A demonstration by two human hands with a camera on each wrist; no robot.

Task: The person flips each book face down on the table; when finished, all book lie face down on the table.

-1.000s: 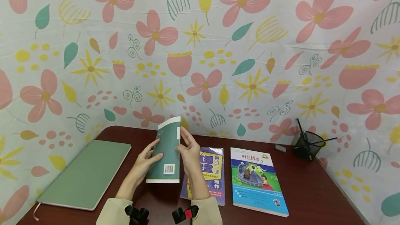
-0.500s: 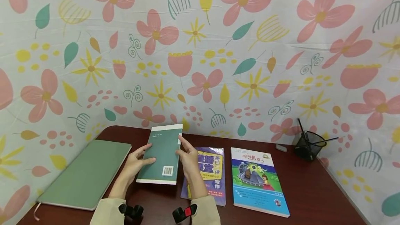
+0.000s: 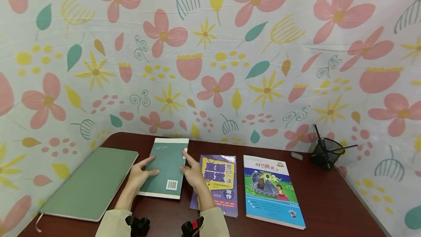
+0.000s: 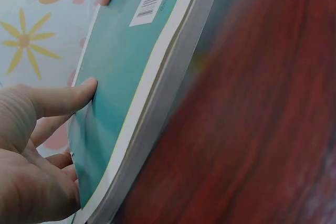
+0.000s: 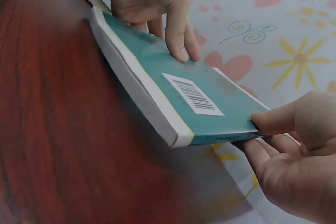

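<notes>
A teal paperback book (image 3: pixel 166 167) with white bands and a barcode faces up between both hands, close over the table. My left hand (image 3: pixel 138 176) grips its left edge, thumb on the cover and other fingers curled beneath, as the left wrist view shows. On the spine side my right hand (image 3: pixel 194 173) pinches the book, its thumb (image 5: pixel 273 119) on top and fingers below. Just right of that hand lies a purple and yellow book (image 3: pixel 218 178), partly covered by the right forearm.
A large green notebook (image 3: pixel 92 184) with a ribbon lies at the left. To the right is a blue and white book (image 3: pixel 271 193). Behind it are a small eraser (image 3: pixel 296 155) and a black mesh pen holder (image 3: pixel 325 154). A flowered cloth (image 3: pixel 210 65) rises behind the table (image 3: pixel 332 207).
Both hands have lowered the teal book and shifted it left, tilting it from nearly upright to flatter. More of the purple book shows now.
</notes>
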